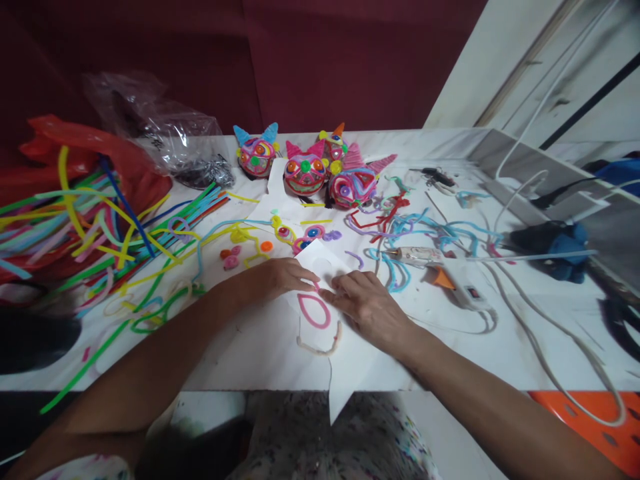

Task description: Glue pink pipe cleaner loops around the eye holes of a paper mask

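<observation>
Both hands meet over white paper (350, 370) near the table's front edge. My left hand (280, 277) reaches in from the left, its fingertips at the top of a pink fuzzy stem shape (315, 325) bent into a teardrop loop. From the right, my right hand (367, 303) touches the same spot, index finger stretched and the other fingers curled. Whether either hand pinches the stem is too small to tell. Just below the loop lies a pale curved strip (320, 351). Beyond the hands are small eye-like pieces (313, 233) in yellow, blue and pink.
Decorated round heads (305, 168) stand at the back. Many colored fuzzy stems (100, 220) fill the left side beside a red bag (150, 173). On the right lie a glue gun (415, 255), blue stems (400, 277), a power strip (467, 293) and looping cables (540, 333).
</observation>
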The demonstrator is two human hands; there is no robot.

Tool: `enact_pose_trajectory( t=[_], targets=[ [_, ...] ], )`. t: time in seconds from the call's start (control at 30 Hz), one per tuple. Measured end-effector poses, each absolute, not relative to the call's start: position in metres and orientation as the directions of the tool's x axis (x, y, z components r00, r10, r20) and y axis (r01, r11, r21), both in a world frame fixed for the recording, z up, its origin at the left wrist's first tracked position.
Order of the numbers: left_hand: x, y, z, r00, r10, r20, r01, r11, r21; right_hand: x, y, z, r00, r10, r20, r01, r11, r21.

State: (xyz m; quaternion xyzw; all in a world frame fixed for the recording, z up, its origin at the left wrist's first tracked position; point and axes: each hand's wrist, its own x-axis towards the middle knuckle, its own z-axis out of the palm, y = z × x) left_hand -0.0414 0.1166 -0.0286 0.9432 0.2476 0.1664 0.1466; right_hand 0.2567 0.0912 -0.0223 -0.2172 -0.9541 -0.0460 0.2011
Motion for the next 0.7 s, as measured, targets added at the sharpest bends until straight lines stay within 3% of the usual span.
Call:
enact_pose_trajectory(
  t=[0.4,0.53,0.7],
  targets=[
    [-0.042,0.117,-0.038,0.83,0.447,0.333,0.376,-0.89,0.258,0.26,0.091,-0.02,-0.821,0.427,0.379,0.44,0.896,-0.057],
    [-0.041,0.116,-0.031,0.848,0.451,0.279,0.385,-0.885,0.261,0.261,0.091,-0.019,-0.827,0.435,0.357,0.441,0.895,-0.069],
    [-0.041,0.116,-0.036,0.824,0.456,0.336,0.372,-0.883,0.285,0.259,0.09,-0.02,-0.832,0.423,0.358,0.442,0.896,-0.032]
  ],
)
